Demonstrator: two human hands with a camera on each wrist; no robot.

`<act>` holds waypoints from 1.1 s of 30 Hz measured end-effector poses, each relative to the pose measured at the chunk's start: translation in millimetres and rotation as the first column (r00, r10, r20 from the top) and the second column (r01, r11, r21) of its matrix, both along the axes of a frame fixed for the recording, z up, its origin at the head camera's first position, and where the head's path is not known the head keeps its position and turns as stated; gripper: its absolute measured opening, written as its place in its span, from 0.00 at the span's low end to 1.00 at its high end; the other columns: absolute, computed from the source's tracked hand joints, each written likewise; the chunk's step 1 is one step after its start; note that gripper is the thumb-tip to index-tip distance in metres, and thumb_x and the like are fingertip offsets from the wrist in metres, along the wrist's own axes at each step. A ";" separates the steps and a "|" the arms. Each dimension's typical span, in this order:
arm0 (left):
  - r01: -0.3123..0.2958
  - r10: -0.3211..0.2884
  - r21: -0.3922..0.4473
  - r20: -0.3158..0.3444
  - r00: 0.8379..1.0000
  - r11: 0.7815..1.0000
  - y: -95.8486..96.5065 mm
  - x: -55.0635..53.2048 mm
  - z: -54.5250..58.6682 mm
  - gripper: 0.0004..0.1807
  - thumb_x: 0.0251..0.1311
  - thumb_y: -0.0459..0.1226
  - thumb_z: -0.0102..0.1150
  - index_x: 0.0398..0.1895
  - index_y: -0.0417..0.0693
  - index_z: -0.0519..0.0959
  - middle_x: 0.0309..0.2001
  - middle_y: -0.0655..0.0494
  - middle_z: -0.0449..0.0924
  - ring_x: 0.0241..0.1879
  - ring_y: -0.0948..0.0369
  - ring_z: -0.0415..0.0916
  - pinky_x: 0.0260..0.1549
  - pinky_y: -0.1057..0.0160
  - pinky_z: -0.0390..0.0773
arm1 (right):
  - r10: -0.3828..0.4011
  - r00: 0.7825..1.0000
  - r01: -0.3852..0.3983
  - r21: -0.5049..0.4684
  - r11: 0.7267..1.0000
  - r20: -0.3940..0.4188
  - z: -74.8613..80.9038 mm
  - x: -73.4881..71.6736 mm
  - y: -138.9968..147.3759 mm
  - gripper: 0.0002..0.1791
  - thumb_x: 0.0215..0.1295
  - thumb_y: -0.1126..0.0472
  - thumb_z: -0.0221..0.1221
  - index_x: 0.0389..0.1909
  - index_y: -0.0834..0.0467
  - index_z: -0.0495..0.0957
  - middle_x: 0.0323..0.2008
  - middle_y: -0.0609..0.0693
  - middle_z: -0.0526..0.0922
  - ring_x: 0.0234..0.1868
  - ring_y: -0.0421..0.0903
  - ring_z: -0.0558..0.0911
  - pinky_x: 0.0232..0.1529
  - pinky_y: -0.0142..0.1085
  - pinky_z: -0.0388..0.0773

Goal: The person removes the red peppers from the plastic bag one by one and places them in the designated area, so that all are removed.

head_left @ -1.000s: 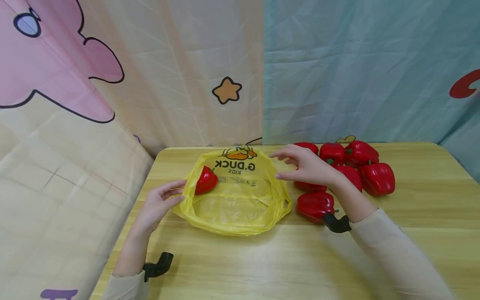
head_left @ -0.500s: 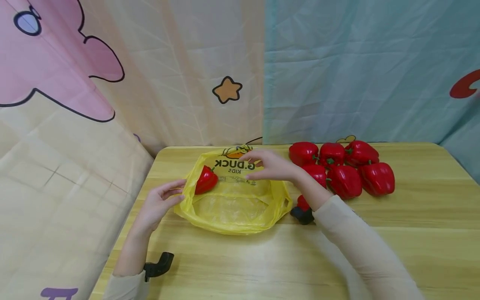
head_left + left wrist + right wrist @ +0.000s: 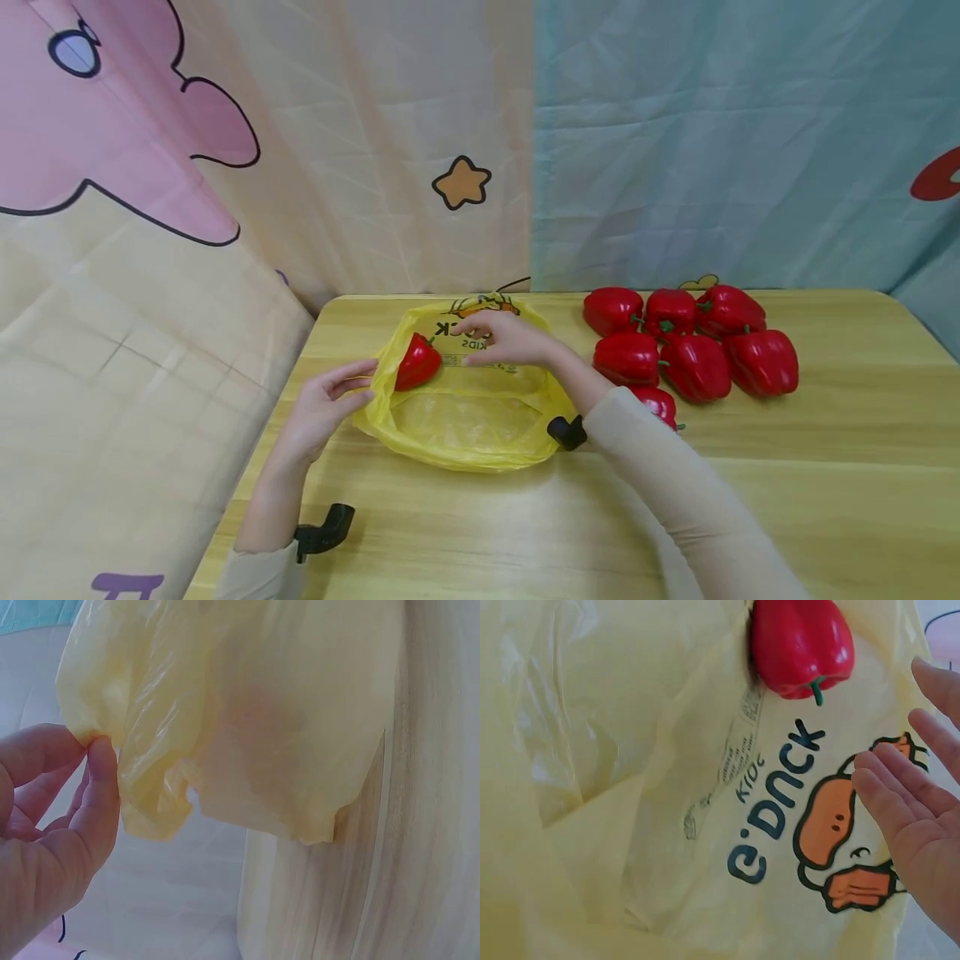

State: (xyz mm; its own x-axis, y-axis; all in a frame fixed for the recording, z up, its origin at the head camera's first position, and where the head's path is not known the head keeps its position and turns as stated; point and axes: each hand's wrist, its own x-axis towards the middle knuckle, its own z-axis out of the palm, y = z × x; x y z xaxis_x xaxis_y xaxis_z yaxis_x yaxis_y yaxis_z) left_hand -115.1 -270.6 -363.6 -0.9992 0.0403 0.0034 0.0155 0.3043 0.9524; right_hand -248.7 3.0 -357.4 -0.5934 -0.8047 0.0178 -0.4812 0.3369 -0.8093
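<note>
A yellow plastic bag [image 3: 465, 457] with a duck print lies on the table, its mouth spread toward me. Inside, at its left side, rests one red bell pepper [image 3: 418, 364], seen close in the right wrist view with its green stem. My left hand [image 3: 318, 412] pinches the bag's left rim between thumb and fingertips, plain in the left wrist view. Over the bag's printed far side hovers my right hand [image 3: 506, 340], holding nothing. Its fingers [image 3: 889, 776] are extended and loosely bent, apart from the pepper.
Several red bell peppers [image 3: 696, 368] stand grouped on the wooden table [image 3: 825, 500] to the right of the bag. The nearest pepper [image 3: 657, 404] is partly covered by my right sleeve. A printed curtain [image 3: 675, 167] hangs behind the table and along its left side.
My right hand has moved left from beside the pepper group to over the bag. The left hand keeps its pinch on the rim. The view has shifted slightly.
</note>
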 end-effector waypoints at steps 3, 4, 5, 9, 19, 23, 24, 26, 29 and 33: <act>-0.006 0.005 -0.011 -0.006 1.000 1.000 1.7 0.8 0.2 0.24 0.59 0.27 0.56 0.60 0.32 0.69 0.58 0.40 0.69 0.49 0.63 0.72 0.40 0.72 0.77 | -0.001 1.000 0.001 0.013 1.000 0.006 -6.0 -1.2 -8.1 0.27 0.59 0.59 0.63 0.60 0.60 0.70 0.58 0.56 0.72 0.58 0.58 0.71 0.56 0.46 0.71; -0.007 0.006 -0.016 -0.007 1.000 1.000 2.4 1.1 0.6 0.23 0.59 0.26 0.56 0.60 0.32 0.69 0.59 0.39 0.68 0.48 0.63 0.71 0.40 0.72 0.77 | -0.001 1.000 0.001 0.021 1.000 0.009 -8.1 -1.7 -11.4 0.28 0.59 0.59 0.63 0.60 0.60 0.70 0.58 0.56 0.72 0.58 0.58 0.71 0.56 0.46 0.70; -0.009 0.009 -0.024 -0.009 1.000 1.000 3.2 1.3 1.2 0.23 0.59 0.26 0.55 0.60 0.32 0.69 0.59 0.38 0.68 0.48 0.62 0.71 0.40 0.72 0.77 | 0.002 1.000 -0.002 0.026 1.000 0.008 -10.1 -2.1 -14.7 0.28 0.59 0.59 0.63 0.60 0.60 0.70 0.59 0.57 0.72 0.57 0.58 0.71 0.56 0.46 0.70; -0.018 0.017 -0.040 -0.012 1.000 0.999 5.8 1.7 3.3 0.23 0.59 0.26 0.56 0.59 0.32 0.70 0.59 0.39 0.69 0.50 0.56 0.70 0.38 0.72 0.77 | 0.007 1.000 -0.007 0.050 0.999 0.007 -17.2 -3.3 -27.5 0.30 0.59 0.59 0.63 0.62 0.62 0.68 0.60 0.59 0.70 0.58 0.59 0.70 0.57 0.46 0.69; -0.029 0.029 -0.038 -0.004 1.000 0.999 7.5 1.9 3.4 0.22 0.59 0.25 0.55 0.58 0.31 0.70 0.59 0.39 0.69 0.48 0.61 0.72 0.38 0.72 0.77 | -0.002 0.999 0.005 0.073 0.997 -0.034 -24.1 -5.5 -48.9 0.31 0.58 0.61 0.63 0.62 0.62 0.67 0.61 0.57 0.69 0.57 0.59 0.72 0.57 0.45 0.70; -0.027 0.027 -0.031 -0.005 1.000 0.999 7.0 1.7 2.7 0.22 0.59 0.26 0.56 0.59 0.32 0.71 0.58 0.39 0.69 0.48 0.61 0.71 0.38 0.72 0.77 | -0.037 0.998 0.041 0.091 0.995 -0.045 -27.9 -6.4 -54.2 0.33 0.57 0.60 0.64 0.63 0.61 0.66 0.61 0.57 0.69 0.57 0.57 0.72 0.56 0.42 0.71; -0.026 0.026 -0.031 -0.006 1.000 0.999 6.9 1.5 2.5 0.22 0.59 0.26 0.56 0.59 0.32 0.71 0.58 0.39 0.69 0.48 0.61 0.71 0.38 0.71 0.77 | -0.043 0.998 0.047 0.094 0.994 -0.045 -29.2 -6.6 -55.5 0.34 0.57 0.60 0.64 0.64 0.61 0.65 0.61 0.57 0.69 0.57 0.57 0.72 0.56 0.42 0.71; -0.025 0.025 -0.030 -0.007 1.000 0.999 6.5 1.4 2.2 0.22 0.59 0.26 0.56 0.59 0.33 0.71 0.58 0.39 0.69 0.48 0.61 0.71 0.38 0.71 0.78 | -0.053 0.997 0.058 0.097 0.994 -0.049 -31.7 -7.0 -58.4 0.34 0.56 0.59 0.65 0.64 0.60 0.65 0.61 0.57 0.68 0.57 0.56 0.72 0.55 0.41 0.71; -0.028 0.027 -0.034 -0.006 1.000 0.999 5.9 1.6 2.1 0.22 0.59 0.26 0.56 0.59 0.33 0.71 0.59 0.40 0.69 0.48 0.61 0.71 0.38 0.71 0.78 | -0.064 0.997 0.069 0.104 0.992 -0.050 -34.1 -7.2 -62.2 0.36 0.56 0.58 0.65 0.65 0.60 0.64 0.61 0.57 0.68 0.56 0.55 0.72 0.54 0.40 0.72; -0.035 0.035 -0.039 -0.002 0.999 0.999 5.6 1.4 2.6 0.23 0.59 0.26 0.56 0.59 0.33 0.71 0.59 0.40 0.69 0.48 0.60 0.71 0.38 0.71 0.78 | -0.089 0.994 0.096 0.119 0.988 -0.057 -35.2 -7.3 -65.0 0.36 0.56 0.57 0.65 0.65 0.60 0.64 0.61 0.58 0.68 0.55 0.54 0.73 0.54 0.40 0.72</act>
State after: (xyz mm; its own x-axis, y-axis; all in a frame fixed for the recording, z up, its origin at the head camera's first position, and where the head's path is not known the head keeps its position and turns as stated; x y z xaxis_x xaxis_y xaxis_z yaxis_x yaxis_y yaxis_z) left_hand -113.6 -265.0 -361.0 -1.0000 0.0051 0.0037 0.0052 0.3416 0.9398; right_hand -256.0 -62.0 -392.6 -0.6661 -0.7446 -0.0443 -0.4836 0.4763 -0.7344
